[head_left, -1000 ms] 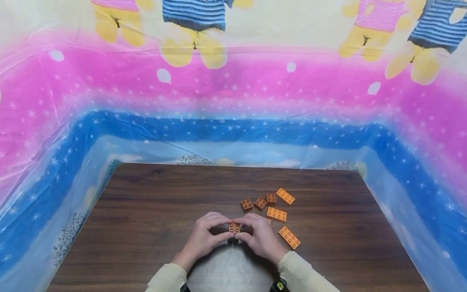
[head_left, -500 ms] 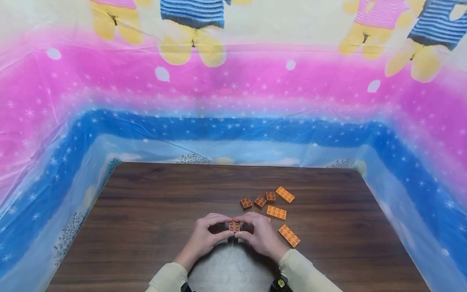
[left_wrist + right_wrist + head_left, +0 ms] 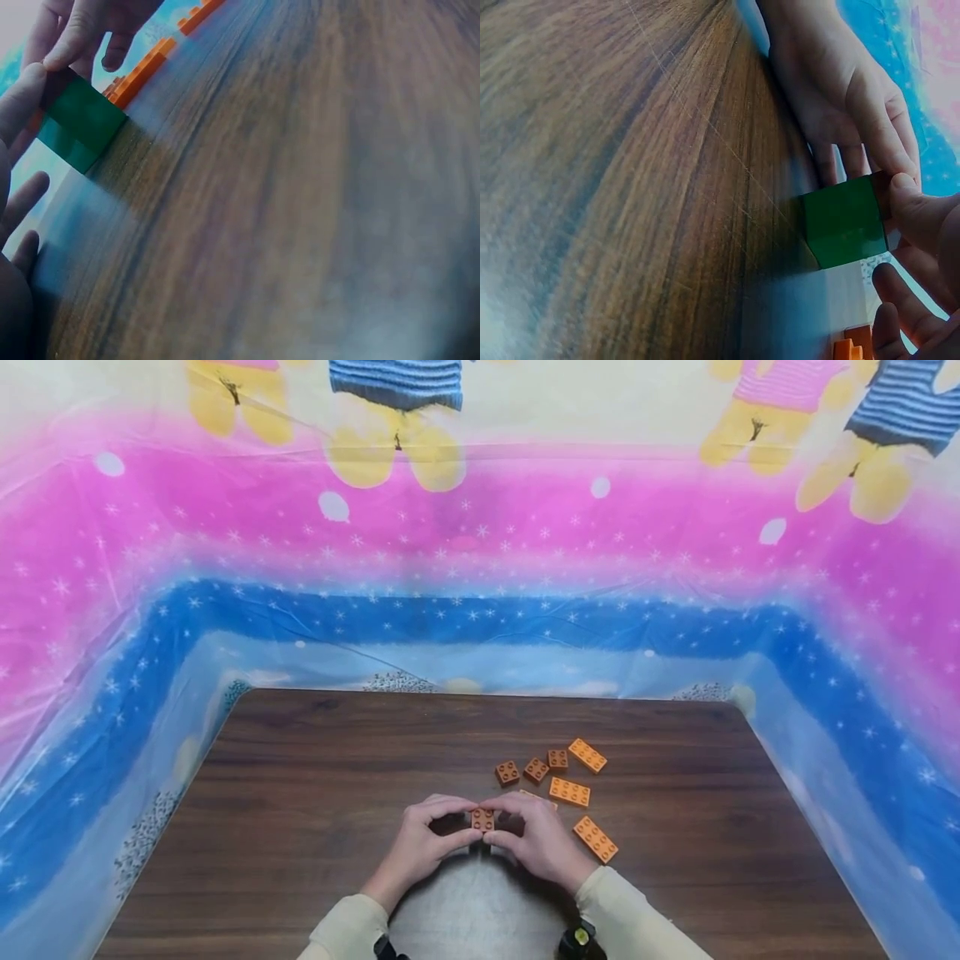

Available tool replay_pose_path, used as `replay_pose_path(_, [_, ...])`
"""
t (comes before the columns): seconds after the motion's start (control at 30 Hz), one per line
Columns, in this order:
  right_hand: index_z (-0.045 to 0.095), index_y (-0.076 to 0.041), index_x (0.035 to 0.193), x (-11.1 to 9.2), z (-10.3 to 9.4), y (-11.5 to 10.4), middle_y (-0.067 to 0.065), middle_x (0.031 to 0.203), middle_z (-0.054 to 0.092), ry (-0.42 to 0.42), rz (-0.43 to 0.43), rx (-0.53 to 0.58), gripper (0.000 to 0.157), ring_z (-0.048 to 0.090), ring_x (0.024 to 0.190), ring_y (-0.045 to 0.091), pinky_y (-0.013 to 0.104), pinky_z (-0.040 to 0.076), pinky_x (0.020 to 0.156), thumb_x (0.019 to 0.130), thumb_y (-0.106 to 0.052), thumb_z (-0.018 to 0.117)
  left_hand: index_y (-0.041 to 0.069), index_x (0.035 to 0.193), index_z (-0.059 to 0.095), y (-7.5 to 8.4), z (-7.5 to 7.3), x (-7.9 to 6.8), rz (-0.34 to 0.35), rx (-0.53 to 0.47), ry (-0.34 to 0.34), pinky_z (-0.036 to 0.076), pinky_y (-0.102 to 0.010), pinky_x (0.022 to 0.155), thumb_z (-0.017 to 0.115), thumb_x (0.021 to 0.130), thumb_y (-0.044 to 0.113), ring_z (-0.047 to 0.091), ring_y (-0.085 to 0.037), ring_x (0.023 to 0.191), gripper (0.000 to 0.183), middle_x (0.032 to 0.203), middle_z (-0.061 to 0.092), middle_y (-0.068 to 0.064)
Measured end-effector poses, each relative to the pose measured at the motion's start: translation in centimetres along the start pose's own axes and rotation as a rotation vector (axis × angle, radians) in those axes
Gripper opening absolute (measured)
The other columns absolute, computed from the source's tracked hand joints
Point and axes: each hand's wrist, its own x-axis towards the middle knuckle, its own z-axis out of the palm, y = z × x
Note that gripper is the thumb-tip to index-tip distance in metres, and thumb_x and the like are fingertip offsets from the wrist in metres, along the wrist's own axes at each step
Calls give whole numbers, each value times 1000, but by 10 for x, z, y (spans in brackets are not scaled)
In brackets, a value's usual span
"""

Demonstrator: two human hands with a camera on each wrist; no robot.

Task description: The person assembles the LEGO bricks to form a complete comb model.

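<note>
A brown two-by-two toy building brick [image 3: 482, 819] tops a small stack, its studs facing up. Below it are green bricks [image 3: 844, 221], which stand on the table and show in both wrist views. From the left side, my left hand [image 3: 426, 837] pinches the brown brick between thumb and fingers. My right hand [image 3: 538, 837] pinches it the same way from the right, so both hands' fingertips meet around it. In the left wrist view, the brown brick is mostly covered by fingers [image 3: 75, 37]. The head view hides the green part.
Right of the stack lie loose brown square bricks [image 3: 507, 772] and several orange two-by-four bricks [image 3: 570, 792]. One orange brick [image 3: 542, 798] is partly hidden behind the right hand. The dark wooden table [image 3: 300, 760] is bordered at the back and sides by a printed cloth [image 3: 465, 627].
The head view has tilted a little, so the scene sits slightly higher. Both hands keep their pinch on the brown brick, and the loose bricks stay in place.
</note>
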Motion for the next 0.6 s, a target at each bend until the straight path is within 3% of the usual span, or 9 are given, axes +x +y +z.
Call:
replay_pose_path(0.17, [74,-21,130,-2,-5,-1,-11,121,73,7,4,25,40,70,103,9,36,58,91,92,-27,84,20,114,81,0,1,0,21,3,-4,52,-32,101,92,83,23,68,-13,113,33,114,77,10])
replay_pose_path(0.3, [74,-14,129,-5,-14,0,-5,122,73,60,2,43,40,72,101,18,41,60,87,92,-22,85,14,115,81,1,1,0,16,12,-7,51,-31,102,92,83,23,68,-13,113,35,115,77,10])
replay_pose_path(0.6, [76,-17,128,-15,-40,13,-6,124,74,199,39,23,41,73,107,24,46,61,83,89,-18,87,12,116,81,4,-1,0,-36,14,-15,50,-34,104,92,82,27,67,-12,115,39,116,76,13])
